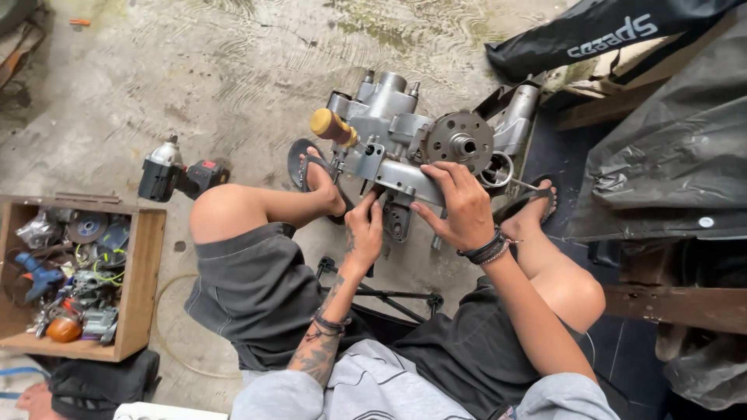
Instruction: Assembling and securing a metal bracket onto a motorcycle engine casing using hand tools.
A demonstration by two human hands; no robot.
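Observation:
A grey metal engine part (393,128) with a round perforated disc (459,141) stands on the concrete floor between my feet. A yellow-handled tool (334,127) sticks out of its left side. My left hand (364,232) grips the lower edge of the part from below. My right hand (461,206) holds the part's lower right side, just under the disc. Both wrists wear bands.
A cordless power tool (180,176) lies on the floor at the left. A wooden box (148,264) with several tools and parts stands at the far left. Black plastic sheeting (669,163) and timber sit at the right. A black metal stand (389,294) lies under my legs.

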